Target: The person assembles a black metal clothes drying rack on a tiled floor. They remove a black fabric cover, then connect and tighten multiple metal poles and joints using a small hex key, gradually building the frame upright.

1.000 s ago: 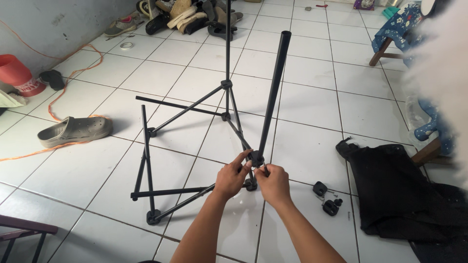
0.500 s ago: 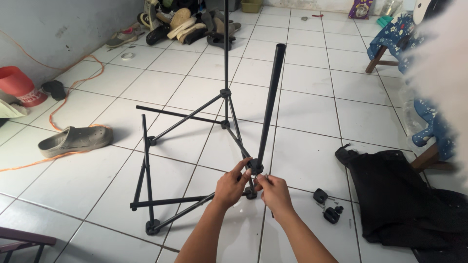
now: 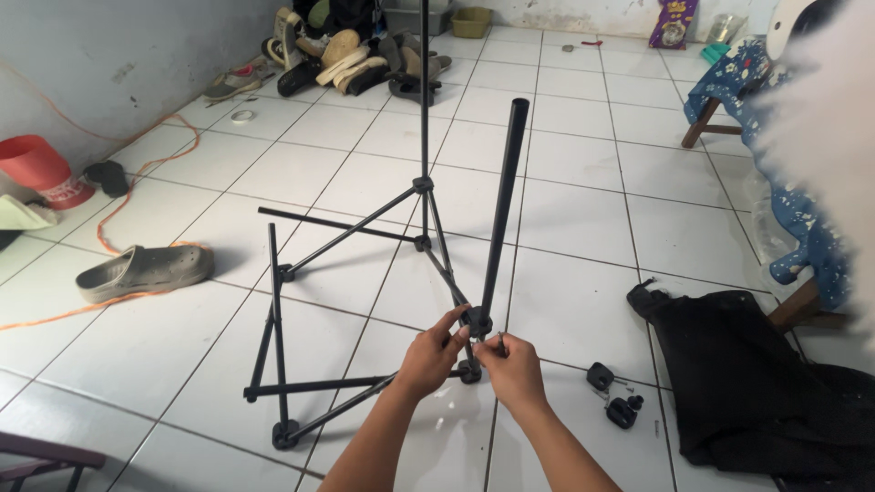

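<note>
Now both hands work the stand's [image 3: 365, 237] joint [image 3: 476, 321]: left hand [image 3: 436, 351] pinching it, right hand [image 3: 512, 364] clenched on a small screw [image 3: 500, 341], which next likely needs careful seating.

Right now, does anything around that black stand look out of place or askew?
Yes. Small black fittings lie loose on the tiled floor, right of both hands, apart from the black stand. The thick black tube leans beside the upright pole. A lone grey clog lies on an orange cable.
</note>
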